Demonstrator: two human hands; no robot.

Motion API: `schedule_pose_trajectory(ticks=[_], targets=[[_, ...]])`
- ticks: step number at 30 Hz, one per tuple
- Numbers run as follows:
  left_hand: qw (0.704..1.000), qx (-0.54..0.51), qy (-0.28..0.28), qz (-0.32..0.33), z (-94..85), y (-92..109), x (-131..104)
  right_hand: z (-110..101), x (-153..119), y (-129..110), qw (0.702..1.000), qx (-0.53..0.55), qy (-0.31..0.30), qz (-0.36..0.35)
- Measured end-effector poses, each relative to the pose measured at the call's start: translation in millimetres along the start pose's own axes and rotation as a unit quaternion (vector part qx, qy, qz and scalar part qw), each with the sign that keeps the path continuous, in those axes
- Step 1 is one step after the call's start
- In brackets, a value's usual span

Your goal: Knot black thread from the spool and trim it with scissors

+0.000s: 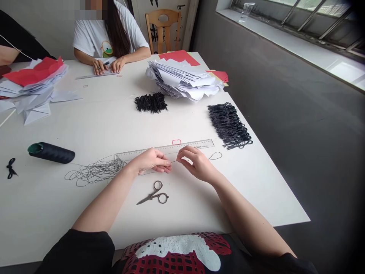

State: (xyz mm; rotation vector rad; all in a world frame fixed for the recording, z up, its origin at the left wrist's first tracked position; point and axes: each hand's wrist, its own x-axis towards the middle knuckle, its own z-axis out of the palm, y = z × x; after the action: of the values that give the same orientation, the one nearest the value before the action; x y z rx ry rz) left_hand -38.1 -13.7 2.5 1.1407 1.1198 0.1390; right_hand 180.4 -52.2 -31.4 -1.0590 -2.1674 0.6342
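Observation:
My left hand (154, 160) and my right hand (196, 163) pinch a thin dark thread between them, just in front of a clear ruler (203, 144). A loop of the thread (217, 155) sticks out to the right of my right hand. Left of my left hand lies a loose tangle of thread (95, 172), which runs toward a dark spool (53, 152) on its side. Metal scissors (154, 195) lie partly open on the table, nearer to me than my hands.
Black looped cords (229, 125) lie at the right, a smaller black bundle (151, 102) farther back. Paper stacks (185, 80) (37, 82) and a small black knot (11, 168) are on the white table (108, 125). Across it, a person (114, 42) handles another ruler.

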Motion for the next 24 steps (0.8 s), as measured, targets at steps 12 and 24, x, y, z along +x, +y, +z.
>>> schedule_pose_trajectory(ticks=[12,24], targets=[[1.0,0.002,0.017,-0.009,-8.1,-5.6,4.8,38.1,-21.1,-59.7,0.925,-0.264,-0.103,-0.252],[1.0,-0.002,0.017,-0.012,-10.1,-2.6,4.1,47.7,-24.7,-64.0,0.946,-0.224,-0.203,-0.117]])
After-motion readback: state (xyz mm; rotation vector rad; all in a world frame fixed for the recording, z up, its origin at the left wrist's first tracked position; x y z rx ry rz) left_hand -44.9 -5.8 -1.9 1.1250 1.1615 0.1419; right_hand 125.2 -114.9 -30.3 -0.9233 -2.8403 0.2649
